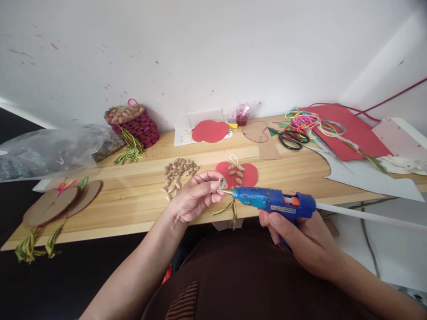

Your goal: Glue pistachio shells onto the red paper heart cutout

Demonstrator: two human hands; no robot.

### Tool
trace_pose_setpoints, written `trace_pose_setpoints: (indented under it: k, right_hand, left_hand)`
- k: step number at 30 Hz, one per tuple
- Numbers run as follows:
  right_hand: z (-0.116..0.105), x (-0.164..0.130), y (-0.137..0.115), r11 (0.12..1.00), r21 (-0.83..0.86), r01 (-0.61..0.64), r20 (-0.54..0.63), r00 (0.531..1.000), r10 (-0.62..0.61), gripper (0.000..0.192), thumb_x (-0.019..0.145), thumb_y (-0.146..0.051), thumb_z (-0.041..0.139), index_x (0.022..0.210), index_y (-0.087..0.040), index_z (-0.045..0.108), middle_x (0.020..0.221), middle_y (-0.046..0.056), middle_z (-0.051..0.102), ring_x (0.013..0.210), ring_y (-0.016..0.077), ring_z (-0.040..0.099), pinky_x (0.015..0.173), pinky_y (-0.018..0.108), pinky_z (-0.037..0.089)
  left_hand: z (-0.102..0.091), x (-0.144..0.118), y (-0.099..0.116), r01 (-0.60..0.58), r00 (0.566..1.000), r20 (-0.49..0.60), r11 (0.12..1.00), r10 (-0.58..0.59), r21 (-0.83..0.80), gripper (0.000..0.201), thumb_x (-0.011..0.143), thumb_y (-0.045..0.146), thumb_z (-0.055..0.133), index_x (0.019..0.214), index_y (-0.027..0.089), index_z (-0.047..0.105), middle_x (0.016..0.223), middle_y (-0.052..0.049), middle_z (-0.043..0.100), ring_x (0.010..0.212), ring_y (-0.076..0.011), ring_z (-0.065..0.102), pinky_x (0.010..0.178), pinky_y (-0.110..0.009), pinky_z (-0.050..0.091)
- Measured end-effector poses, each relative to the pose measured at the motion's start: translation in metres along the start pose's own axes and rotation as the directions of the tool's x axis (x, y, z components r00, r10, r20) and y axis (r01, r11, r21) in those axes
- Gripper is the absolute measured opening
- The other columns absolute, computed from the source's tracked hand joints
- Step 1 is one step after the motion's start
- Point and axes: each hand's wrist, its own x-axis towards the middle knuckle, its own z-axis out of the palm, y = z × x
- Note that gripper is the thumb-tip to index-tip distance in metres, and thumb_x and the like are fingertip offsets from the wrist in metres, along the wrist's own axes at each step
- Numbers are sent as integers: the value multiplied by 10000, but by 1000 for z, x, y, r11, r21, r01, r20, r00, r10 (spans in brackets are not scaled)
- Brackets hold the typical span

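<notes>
L hand (195, 195) is pinching a small brown shell piece (222, 182) btwn thumb & fingertips, fingers curled in, holding it just above the front edge of the worktop (133, 195). R hand (300, 240) is closed around the grip of a blue glue gun (273, 202), index finger lying along the underside; a white glue stick (367, 215) is sticking out the back toward the right. The gun's metal nozzle is touching or nearly touching the shell piece, can't tell which.

Just behind the L hand's fingertips, a red apple-shaped card (237, 174) is lying flat on the worktop w/ several shells in rows on it & a white loop at its top; green strands are hanging off the worktop edge below it. Left of it, a loose pile of shells (178, 173) is sitting near the L hand.

Farther back: a 2nd red apple cutout (210, 131) on white paper, a brown card cutout (255, 132), black scissors (293, 138), neon cords (305, 119) lying on a red sheet (353, 131), a small plastic cup (242, 114) by the wall. Back left, a dark red woven basket (136, 124) w/ a shell-covered lid & green tassel. Far left, round brown card discs (60, 202) w/ green tassels hanging over the edge, & a clear plastic bag (50, 151) behind them.
</notes>
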Motion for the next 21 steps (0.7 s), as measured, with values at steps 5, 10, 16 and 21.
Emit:
trace_pose_setpoints:
  k: [5,10,16,21]
  right_hand:
    - [0,-1,1,1000,-10,-3,-7,1000,3,282,1040,-402,447,849,-227,561,684,-18,557,591,140,491,562,305,381]
    - [0,0,0,1000,-18,-9,-9,1000,9,279,1036,-395,454,836,-230,559,676,-15,555,596,148,493,570,310,383]
    - [-1,1,-2,999,-53,2,-7,1000,-3,288,1035,-380,448,809,-234,548,680,-11,559,606,154,500,584,316,387]
    - [-1,2,-1,998,-62,8,-9,1000,-9,269,1037,-369,448,830,-231,552,685,-13,553,611,149,491,593,314,391]
  left_hand:
    - [-1,0,-1,-1,1000,3,1000,1,7,289,666,196,915,866,116,722,739,-20,708,630,-99,689,594,-163,596]
    - [-1,1,-1,0,1000,-5,1000,0,18,290,666,206,913,862,117,718,746,-25,708,630,-97,680,592,-161,589]
    - [-1,1,-1,-8,1000,2,1000,8,28,283,677,221,905,854,119,709,752,-25,705,625,-90,669,590,-158,582]
    - [0,1,-1,-14,1000,0,1000,14,25,284,675,222,905,849,121,705,751,-24,705,626,-89,665,593,-158,579]
